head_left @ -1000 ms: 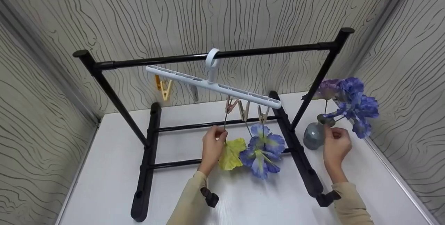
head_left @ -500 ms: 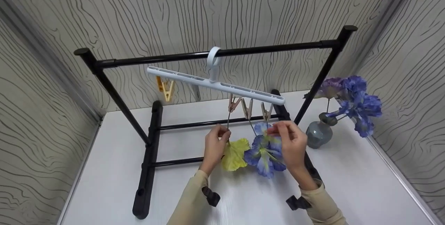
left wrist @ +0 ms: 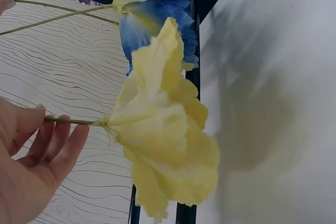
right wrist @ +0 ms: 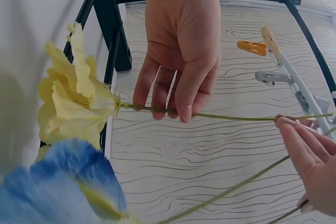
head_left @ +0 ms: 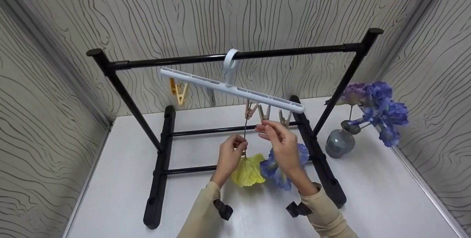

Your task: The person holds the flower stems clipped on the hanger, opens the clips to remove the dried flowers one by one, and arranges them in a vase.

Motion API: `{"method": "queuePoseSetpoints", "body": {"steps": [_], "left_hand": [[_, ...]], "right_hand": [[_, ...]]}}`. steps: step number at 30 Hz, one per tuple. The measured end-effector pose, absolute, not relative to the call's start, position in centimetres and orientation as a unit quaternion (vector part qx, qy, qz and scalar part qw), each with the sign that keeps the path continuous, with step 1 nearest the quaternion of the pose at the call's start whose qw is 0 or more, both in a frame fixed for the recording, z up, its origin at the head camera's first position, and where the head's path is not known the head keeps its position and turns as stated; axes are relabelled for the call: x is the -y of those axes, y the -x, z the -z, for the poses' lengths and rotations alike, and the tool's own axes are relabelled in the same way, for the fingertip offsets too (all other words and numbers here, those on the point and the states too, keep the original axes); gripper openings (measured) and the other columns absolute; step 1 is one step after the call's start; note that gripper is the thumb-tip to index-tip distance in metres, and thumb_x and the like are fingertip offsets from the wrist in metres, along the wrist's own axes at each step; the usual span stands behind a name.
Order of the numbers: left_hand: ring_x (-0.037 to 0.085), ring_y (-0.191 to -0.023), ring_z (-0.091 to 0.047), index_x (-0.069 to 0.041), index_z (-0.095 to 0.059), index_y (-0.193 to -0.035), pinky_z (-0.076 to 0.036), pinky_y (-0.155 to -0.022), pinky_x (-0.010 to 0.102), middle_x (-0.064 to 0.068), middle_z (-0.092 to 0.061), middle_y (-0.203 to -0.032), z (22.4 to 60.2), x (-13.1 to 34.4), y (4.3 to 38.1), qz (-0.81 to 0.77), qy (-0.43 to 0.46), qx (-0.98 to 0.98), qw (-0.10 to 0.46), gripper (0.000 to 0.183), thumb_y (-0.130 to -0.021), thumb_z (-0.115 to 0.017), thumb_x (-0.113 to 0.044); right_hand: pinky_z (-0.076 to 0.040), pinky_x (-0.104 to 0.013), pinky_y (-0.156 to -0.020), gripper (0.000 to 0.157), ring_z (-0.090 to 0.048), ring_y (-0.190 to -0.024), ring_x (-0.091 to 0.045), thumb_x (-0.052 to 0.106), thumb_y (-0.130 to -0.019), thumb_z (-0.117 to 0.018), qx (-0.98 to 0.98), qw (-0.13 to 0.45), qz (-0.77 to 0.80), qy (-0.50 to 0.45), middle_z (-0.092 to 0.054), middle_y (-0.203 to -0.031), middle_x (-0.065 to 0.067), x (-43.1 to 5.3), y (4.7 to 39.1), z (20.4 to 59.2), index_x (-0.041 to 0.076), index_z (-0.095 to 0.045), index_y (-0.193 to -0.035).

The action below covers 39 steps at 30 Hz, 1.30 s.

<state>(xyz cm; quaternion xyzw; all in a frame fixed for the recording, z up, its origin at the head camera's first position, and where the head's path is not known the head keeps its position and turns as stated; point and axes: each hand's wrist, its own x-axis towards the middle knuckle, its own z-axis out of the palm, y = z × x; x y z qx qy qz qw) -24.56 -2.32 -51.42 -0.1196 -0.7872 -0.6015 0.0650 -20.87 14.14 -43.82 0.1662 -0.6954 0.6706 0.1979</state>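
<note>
wood-grain-patterned walls (head_left: 165, 21) are noted behind a white tabletop (head_left: 114, 186), on which a black rack (head_left: 294, 51) is set. from its top bar a pale blue hanger (head_left: 206, 80) is hung by the hook. below the hanger, petals downward, the yellow flower (head_left: 248, 171) is located; its stem is pinched between thumb and fingers of the left hand (head_left: 229, 155), and is seen to rise to a pinkish clip (head_left: 251, 111). the right hand (head_left: 283, 146) is observed beside the upper stem, fingers nearly straight; whether the stem is touched cannot be told. by that hand a blue flower (head_left: 270, 167) is partly hidden. at far right, more flowers (head_left: 382, 98) are held in a grey-blue vase (head_left: 340, 143).
</note>
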Motion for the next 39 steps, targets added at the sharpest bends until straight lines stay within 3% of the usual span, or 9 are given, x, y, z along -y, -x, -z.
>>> {"method": "queuePoseSetpoints", "body": {"steps": [4,11,16,21,24,26,31,35,39], "left_hand": [[0.014,-0.078,-0.064,-0.002,-0.065,-0.094,-0.06,-0.067,0.027,0.007,-0.067,-0.087,51.2,2.4,24.4,0.611,0.119,0.781,0.052,0.007,-0.099,-0.065,0.003],[0.014,-0.078,-0.064,-0.004,-0.065,-0.094,-0.061,-0.067,0.028,0.018,-0.068,-0.091,50.9,2.8,24.2,0.616,0.128,0.776,0.041,0.008,-0.1,-0.064,0.002],[0.015,-0.079,-0.064,-0.002,-0.065,-0.096,-0.062,-0.067,0.028,0.018,-0.068,-0.091,50.6,2.9,24.0,0.615,0.135,0.776,0.03,0.007,-0.1,-0.063,0.002],[0.017,-0.079,-0.065,0.001,-0.064,-0.097,-0.062,-0.066,0.027,0.019,-0.068,-0.091,50.5,3.0,23.7,0.614,0.142,0.776,0.024,0.004,-0.1,-0.063,0.002],[0.017,-0.079,-0.066,0.0,-0.064,-0.096,-0.062,-0.066,0.027,0.018,-0.068,-0.09,50.3,3.1,23.6,0.611,0.145,0.778,0.022,0.004,-0.1,-0.064,0.002],[0.018,-0.079,-0.066,-0.001,-0.064,-0.096,-0.062,-0.065,0.027,0.015,-0.068,-0.088,50.3,3.1,23.5,0.606,0.15,0.781,0.022,0.005,-0.1,-0.064,0.003],[0.019,-0.078,-0.066,-0.002,-0.063,-0.095,-0.062,-0.065,0.031,0.009,-0.067,-0.085,50.1,3.2,23.3,0.602,0.155,0.783,0.015,0.006,-0.1,-0.064,0.002],[0.02,-0.078,-0.066,-0.004,-0.063,-0.094,-0.063,-0.066,0.035,0.01,-0.067,-0.085,50.1,3.3,23.2,0.603,0.153,0.783,0.009,0.008,-0.1,-0.063,0.001],[0.023,-0.079,-0.067,-0.004,-0.063,-0.095,-0.063,-0.067,0.038,0.014,-0.067,-0.086,50.0,3.2,23.1,0.61,0.151,0.778,0.003,0.008,-0.1,-0.063,0.001]], "right_hand": [[-0.058,-0.035,-0.093,0.029,-0.069,-0.112,-0.04,0.002,-0.109,-0.049,0.704,0.18,-0.67,-0.152,-0.068,-0.118,-0.033,-13.5,21.1,43.7,-0.019,-0.06,-0.126],[-0.054,-0.039,-0.1,0.039,-0.062,-0.123,-0.043,0.009,-0.112,-0.041,0.693,0.142,-0.694,-0.133,-0.062,-0.131,-0.034,-13.0,21.7,43.5,-0.019,-0.05,-0.138],[-0.05,-0.037,-0.106,0.047,-0.055,-0.131,-0.044,0.016,-0.114,-0.038,0.653,0.096,-0.743,-0.111,-0.053,-0.141,-0.037,-12.7,22.3,43.1,-0.018,-0.042,-0.145],[-0.036,-0.046,-0.119,0.055,-0.041,-0.144,-0.042,0.027,-0.115,-0.03,0.597,0.02,-0.796,-0.091,-0.042,-0.153,-0.035,-12.2,23.1,42.8,-0.014,-0.033,-0.152],[-0.028,-0.05,-0.123,0.057,-0.04,-0.146,-0.037,0.033,-0.116,-0.025,0.554,-0.023,-0.828,-0.083,-0.04,-0.155,-0.031,-11.9,23.9,42.8,-0.01,-0.033,-0.152],[-0.026,-0.051,-0.123,0.055,-0.045,-0.143,-0.033,0.033,-0.116,-0.025,0.518,-0.036,-0.851,-0.078,-0.046,-0.152,-0.028,-11.7,24.5,42.8,-0.008,-0.035,-0.15],[-0.039,-0.047,-0.115,0.049,-0.056,-0.131,-0.031,0.029,-0.116,-0.023,0.433,-0.054,-0.895,-0.09,-0.064,-0.133,-0.017,-11.3,25.9,43.1,-0.004,-0.037,-0.149],[-0.051,-0.043,-0.102,0.049,-0.065,-0.118,-0.03,0.029,-0.116,-0.022,0.373,-0.08,-0.917,-0.12,-0.071,-0.118,-0.014,-11.2,27.1,43.5,-0.002,-0.054,-0.138],[-0.053,-0.041,-0.097,0.053,-0.069,-0.108,-0.027,0.031,-0.116,-0.021,0.331,-0.092,-0.926,-0.154,-0.074,-0.108,-0.013,-11.3,27.9,43.7,0.003,-0.065,-0.126]]}}
